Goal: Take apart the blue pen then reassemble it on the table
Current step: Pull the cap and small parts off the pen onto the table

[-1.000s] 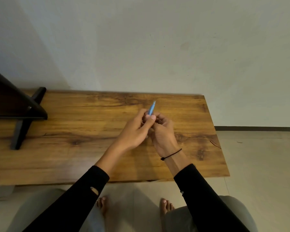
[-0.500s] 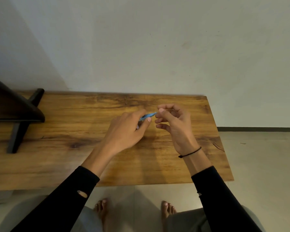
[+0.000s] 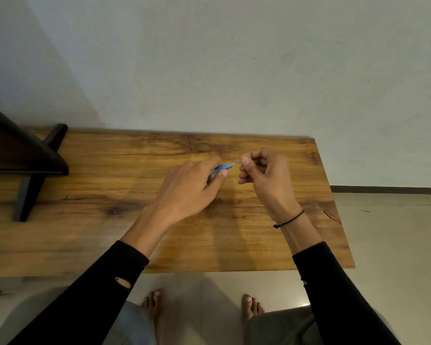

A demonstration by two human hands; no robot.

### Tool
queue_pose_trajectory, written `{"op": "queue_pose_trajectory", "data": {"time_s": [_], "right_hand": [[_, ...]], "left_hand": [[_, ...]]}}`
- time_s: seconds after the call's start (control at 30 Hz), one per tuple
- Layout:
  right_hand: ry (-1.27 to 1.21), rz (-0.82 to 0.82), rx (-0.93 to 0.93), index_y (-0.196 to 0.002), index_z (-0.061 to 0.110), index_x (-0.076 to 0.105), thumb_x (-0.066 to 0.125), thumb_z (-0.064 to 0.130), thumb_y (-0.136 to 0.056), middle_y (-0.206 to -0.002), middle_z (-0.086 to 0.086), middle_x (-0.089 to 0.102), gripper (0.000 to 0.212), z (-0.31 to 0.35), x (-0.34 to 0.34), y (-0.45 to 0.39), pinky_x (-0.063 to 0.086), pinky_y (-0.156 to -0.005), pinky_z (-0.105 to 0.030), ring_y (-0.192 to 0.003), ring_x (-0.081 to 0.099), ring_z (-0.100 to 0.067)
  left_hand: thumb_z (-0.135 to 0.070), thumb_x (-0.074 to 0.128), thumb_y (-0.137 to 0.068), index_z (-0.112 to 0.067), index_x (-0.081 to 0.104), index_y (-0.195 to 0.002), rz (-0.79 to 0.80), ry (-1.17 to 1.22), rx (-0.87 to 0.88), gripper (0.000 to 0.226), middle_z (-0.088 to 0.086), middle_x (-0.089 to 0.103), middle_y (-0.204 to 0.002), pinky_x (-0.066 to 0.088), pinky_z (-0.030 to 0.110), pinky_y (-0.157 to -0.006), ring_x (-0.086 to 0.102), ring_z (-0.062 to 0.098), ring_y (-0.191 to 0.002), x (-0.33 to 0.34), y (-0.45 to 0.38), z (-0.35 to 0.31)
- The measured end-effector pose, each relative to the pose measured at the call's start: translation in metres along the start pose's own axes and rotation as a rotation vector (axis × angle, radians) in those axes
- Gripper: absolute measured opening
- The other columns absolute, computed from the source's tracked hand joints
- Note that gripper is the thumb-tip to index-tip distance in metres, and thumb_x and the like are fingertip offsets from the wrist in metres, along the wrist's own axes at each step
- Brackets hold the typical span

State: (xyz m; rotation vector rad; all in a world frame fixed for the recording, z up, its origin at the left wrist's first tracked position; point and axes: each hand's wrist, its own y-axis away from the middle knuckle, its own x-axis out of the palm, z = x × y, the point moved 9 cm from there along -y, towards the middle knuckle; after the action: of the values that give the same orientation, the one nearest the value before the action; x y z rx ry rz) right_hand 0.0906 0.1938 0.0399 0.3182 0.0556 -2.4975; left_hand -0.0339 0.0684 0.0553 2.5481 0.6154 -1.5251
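Observation:
Above the middle of the wooden table (image 3: pixel 90 235), my left hand (image 3: pixel 189 192) grips the blue pen (image 3: pixel 223 167) between thumb and fingers. The pen lies nearly level and points right; most of its barrel is hidden inside that hand. My right hand (image 3: pixel 264 175) is curled just to the right, its thumb and forefinger pinching a thin pale piece at the pen's right end. The piece is blurred and I cannot tell what part it is.
A dark stand with black legs (image 3: pixel 28 170) sits on the table's left end. A pale wall rises right behind the table. My knees and bare feet (image 3: pixel 154 307) are below the near edge, over a tiled floor (image 3: pixel 388 232) that continues to the right.
The pen has gone from pointing up to lying nearly level. My hands have moved slightly apart, the right one shifting rightward and closing its fingers at the pen's tip.

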Motion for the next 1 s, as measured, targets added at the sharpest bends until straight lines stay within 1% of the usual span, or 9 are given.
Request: {"op": "queue_pose_trajectory", "data": {"time_s": [0.13, 0.27, 0.37, 0.53, 0.63, 0.73, 0.77, 0.87, 1.0], "right_hand": [[0.420, -0.125, -0.058, -0.089, 0.017, 0.067, 0.067, 0.006, -0.101, -0.080, 0.001, 0.071, 0.016, -0.004, -0.021, -0.009, 0.064, -0.067, -0.046, -0.072, 0.070, -0.017], [0.890, 0.031, -0.139, -0.096, 0.017, 0.063, 0.065, 0.000, -0.098, -0.099, -0.001, 0.069, 0.017, -0.020, 0.008, 0.000, 0.058, -0.071, -0.046, -0.086, 0.068, -0.027], [0.967, 0.079, -0.158, -0.098, 0.018, 0.062, 0.066, 0.002, -0.098, -0.103, -0.004, 0.067, 0.016, -0.031, 0.018, 0.003, 0.055, -0.071, -0.043, -0.091, 0.066, -0.030], [0.925, 0.095, -0.108, -0.115, 0.011, 0.065, 0.068, 0.005, -0.099, -0.109, -0.010, 0.069, 0.017, -0.034, 0.014, -0.001, 0.057, -0.081, -0.047, -0.103, 0.066, -0.032], [0.788, -0.003, -0.122, -0.128, 0.015, 0.062, 0.069, 0.000, -0.096, -0.100, -0.003, 0.070, 0.036, -0.019, -0.006, -0.006, 0.056, -0.073, -0.034, -0.093, 0.066, -0.018], [0.486, -0.088, -0.153, -0.117, 0.025, 0.069, 0.071, 0.008, -0.098, -0.090, 0.012, 0.066, 0.025, 0.005, -0.023, -0.007, 0.045, -0.064, -0.011, -0.079, 0.061, 0.001], [0.387, -0.062, -0.156, -0.114, 0.024, 0.072, 0.072, 0.009, -0.097, -0.090, 0.014, 0.066, 0.022, 0.010, -0.021, -0.005, 0.046, -0.066, -0.010, -0.080, 0.061, 0.001], [0.224, 0.081, -0.136, -0.110, 0.015, 0.076, 0.074, 0.008, -0.097, -0.092, 0.006, 0.073, 0.014, 0.015, -0.002, -0.001, 0.052, -0.070, -0.024, -0.082, 0.064, -0.006], [0.134, 0.163, -0.122, -0.102, 0.007, 0.077, 0.076, 0.006, -0.096, -0.085, 0.001, 0.075, 0.006, 0.012, 0.011, -0.001, 0.051, -0.064, -0.019, -0.072, 0.064, -0.003]], "left_hand": [[-0.049, 0.041, -0.110, -0.031, 0.062, -0.105, 0.019, -0.004, -0.037, 0.028, -0.007, 0.064, -0.071, 0.031, 0.030, -0.054, 0.056, 0.007, -0.060, -0.001, -0.002, 0.012], [-0.050, 0.039, -0.109, -0.028, 0.061, -0.104, 0.030, -0.055, -0.041, 0.032, -0.008, 0.060, -0.066, 0.028, 0.028, -0.051, 0.052, 0.007, -0.054, 0.002, -0.002, 0.014], [-0.048, 0.042, -0.111, -0.027, 0.061, -0.104, 0.028, -0.066, -0.039, 0.029, -0.010, 0.053, -0.061, 0.026, 0.026, -0.050, 0.047, 0.004, -0.049, 0.004, -0.002, 0.014], [-0.047, 0.043, -0.111, -0.027, 0.059, -0.100, 0.046, -0.082, -0.044, 0.028, -0.010, 0.053, -0.060, 0.026, 0.029, -0.050, 0.046, 0.005, -0.049, 0.006, -0.001, 0.018], [-0.047, 0.044, -0.111, -0.031, 0.052, -0.094, 0.035, -0.075, -0.036, 0.024, -0.011, 0.052, -0.059, 0.024, 0.028, -0.049, 0.045, 0.004, -0.048, 0.004, -0.001, 0.016], [-0.048, 0.044, -0.111, -0.032, 0.051, -0.095, 0.043, -0.048, -0.020, 0.024, -0.009, 0.058, -0.064, 0.028, 0.028, -0.050, 0.049, 0.004, -0.051, 0.003, -0.002, 0.014], [-0.048, 0.044, -0.111, -0.031, 0.051, -0.094, 0.045, -0.039, -0.017, 0.025, -0.009, 0.059, -0.065, 0.029, 0.029, -0.051, 0.050, 0.004, -0.052, 0.004, -0.002, 0.013], [-0.049, 0.043, -0.111, -0.030, 0.055, -0.096, 0.044, -0.034, 0.000, 0.026, -0.009, 0.062, -0.067, 0.036, 0.031, -0.052, 0.054, 0.004, -0.055, 0.005, -0.002, 0.009], [-0.049, 0.043, -0.111, -0.030, 0.058, -0.104, 0.034, -0.032, 0.023, 0.026, -0.008, 0.066, -0.076, 0.047, 0.033, -0.056, 0.059, 0.009, -0.062, 0.002, -0.003, 0.004]]}}
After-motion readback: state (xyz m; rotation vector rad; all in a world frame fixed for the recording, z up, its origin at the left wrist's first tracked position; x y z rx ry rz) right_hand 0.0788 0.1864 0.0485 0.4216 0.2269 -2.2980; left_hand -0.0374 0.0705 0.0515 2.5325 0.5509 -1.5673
